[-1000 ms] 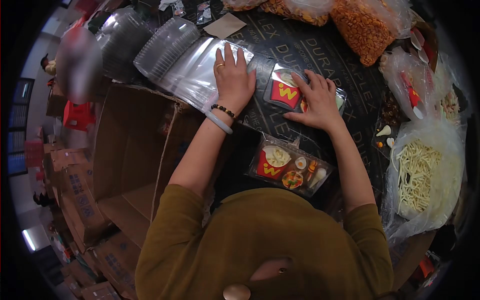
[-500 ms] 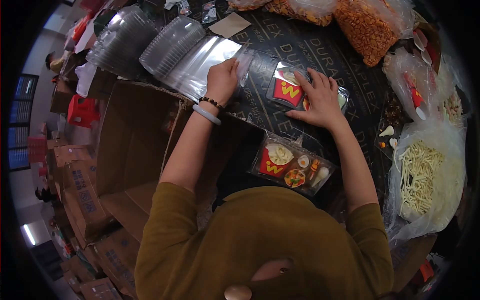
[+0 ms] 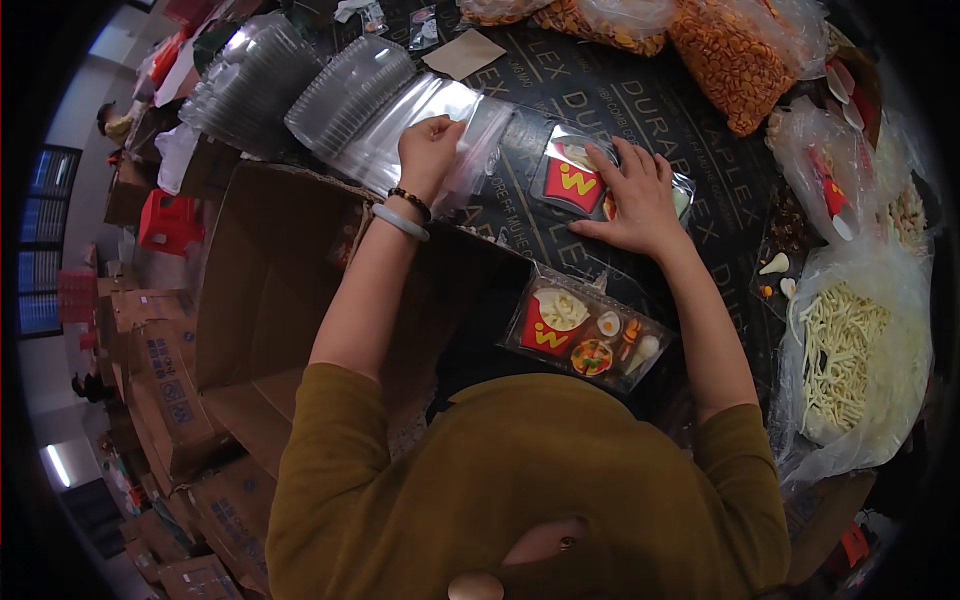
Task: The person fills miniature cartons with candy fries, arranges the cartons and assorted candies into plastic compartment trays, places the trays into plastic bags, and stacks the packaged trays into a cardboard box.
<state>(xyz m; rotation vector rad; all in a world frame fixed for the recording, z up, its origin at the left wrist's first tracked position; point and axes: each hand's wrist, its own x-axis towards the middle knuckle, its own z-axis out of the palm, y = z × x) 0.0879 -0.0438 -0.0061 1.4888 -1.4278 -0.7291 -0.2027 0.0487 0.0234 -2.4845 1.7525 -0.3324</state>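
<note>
My left hand (image 3: 430,155), wearing a dark bead bracelet and a pale bangle, is over a stack of clear plastic bags (image 3: 385,145). Its fingers are curled in; whatever may be between them is hidden. My right hand (image 3: 640,200) lies with fingers spread on a clear plastic pack (image 3: 557,198) containing a red toy fries box with a yellow mark, partly covering it. Nearer my body rests another clear pack (image 3: 588,335) with a red fries box, a toy egg, a round pizza-like piece and other toy food pieces.
Stacked clear plastic trays (image 3: 350,90) stand at the back left. An open cardboard box (image 3: 265,270) is left of my lap. Bags of orange pieces (image 3: 730,65) lie at the back right, and a bag of pale strips (image 3: 845,350) at the right. A brown card (image 3: 464,54) lies farther back.
My left hand has moved slightly left over the plastic bags, uncovering more of their right side. My right hand stays on the pack.
</note>
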